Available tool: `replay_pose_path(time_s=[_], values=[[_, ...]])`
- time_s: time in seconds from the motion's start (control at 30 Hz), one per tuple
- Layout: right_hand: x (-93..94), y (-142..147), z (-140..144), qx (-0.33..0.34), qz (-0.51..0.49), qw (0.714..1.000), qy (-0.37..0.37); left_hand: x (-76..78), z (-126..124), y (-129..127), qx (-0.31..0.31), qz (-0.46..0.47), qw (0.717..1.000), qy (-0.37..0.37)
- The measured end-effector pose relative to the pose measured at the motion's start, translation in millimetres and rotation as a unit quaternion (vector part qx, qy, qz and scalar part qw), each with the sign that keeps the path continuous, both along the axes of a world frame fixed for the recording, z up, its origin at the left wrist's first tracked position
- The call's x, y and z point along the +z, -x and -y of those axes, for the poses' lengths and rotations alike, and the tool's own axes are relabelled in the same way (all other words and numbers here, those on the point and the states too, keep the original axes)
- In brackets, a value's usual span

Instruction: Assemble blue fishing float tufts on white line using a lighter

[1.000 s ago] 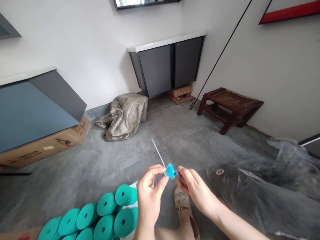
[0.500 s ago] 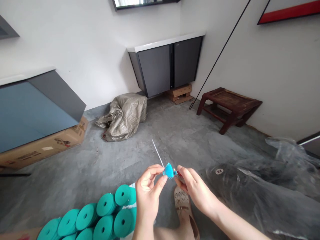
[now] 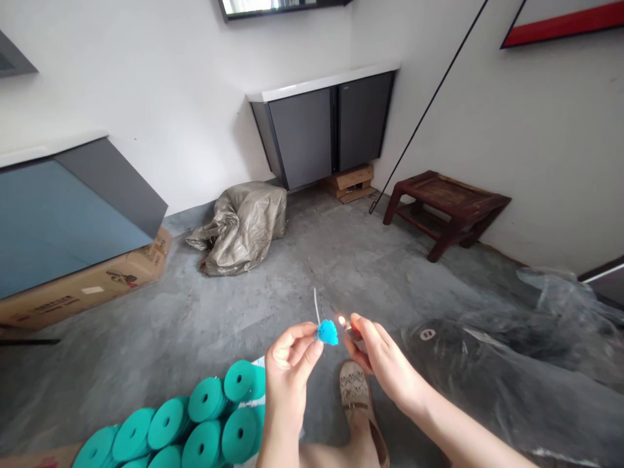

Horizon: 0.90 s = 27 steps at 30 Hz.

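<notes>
My left hand [image 3: 291, 361] pinches a small blue fan-shaped piece [image 3: 327, 333] with a thin white strip [image 3: 316, 305] sticking up from it. My right hand [image 3: 381, 361] grips a lighter [image 3: 353, 331], mostly hidden by the fingers, with a small flame [image 3: 342, 320] burning just right of the blue piece. Both hands are held low in the middle, above the grey floor. A stack of teal rolls [image 3: 195, 424] lies below my left hand.
A sandalled foot [image 3: 358, 403] rests under my hands. Dark plastic sheeting [image 3: 511, 383] covers the right floor. A grey sack [image 3: 241, 224], a wooden stool [image 3: 446, 208], grey cabinets [image 3: 329, 127] and a cardboard box [image 3: 88, 286] stand further off.
A flame has appeared at the lighter in my right hand. The white strip has swung from slanting left to nearly upright, and the blue piece looks bunched.
</notes>
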State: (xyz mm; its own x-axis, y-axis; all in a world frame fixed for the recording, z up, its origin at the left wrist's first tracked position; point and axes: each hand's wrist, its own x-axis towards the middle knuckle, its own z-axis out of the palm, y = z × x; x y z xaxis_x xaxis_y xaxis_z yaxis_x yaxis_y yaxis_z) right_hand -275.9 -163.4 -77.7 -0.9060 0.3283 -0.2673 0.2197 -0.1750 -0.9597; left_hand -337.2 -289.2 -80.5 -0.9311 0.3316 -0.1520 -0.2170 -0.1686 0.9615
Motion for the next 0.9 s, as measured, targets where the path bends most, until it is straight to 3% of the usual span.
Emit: replay_pose_path(time_s=[0.17, 0.33, 0.47, 0.7, 0.9], values=[[10.4, -2.4, -0.5, -0.004, -0.055, 0.993, 0.107, -2.4, -3.5, -1.4, -0.025, 0.15, 0.973, -0.173], [10.1, -4.2, 5.0, -0.042, -0.087, 0.987, 0.126, -3.2, -7.1, -6.7, -0.001, 0.281, 0.931, -0.234], [7.0, -4.5, 7.0, -0.06, -0.082, 0.988, 0.12, -1.9, -7.9, -9.5, -0.017, 0.281, 0.925, -0.254], [2.2, -2.9, 12.3, -0.03, -0.09, 0.987, 0.127, -3.0, -10.0, -12.8, -0.105, 0.237, 0.93, -0.261], [0.3, -3.0, 12.5, -0.065, -0.081, 0.987, 0.126, -3.0, -11.2, -14.6, -0.093, 0.173, 0.957, -0.212]])
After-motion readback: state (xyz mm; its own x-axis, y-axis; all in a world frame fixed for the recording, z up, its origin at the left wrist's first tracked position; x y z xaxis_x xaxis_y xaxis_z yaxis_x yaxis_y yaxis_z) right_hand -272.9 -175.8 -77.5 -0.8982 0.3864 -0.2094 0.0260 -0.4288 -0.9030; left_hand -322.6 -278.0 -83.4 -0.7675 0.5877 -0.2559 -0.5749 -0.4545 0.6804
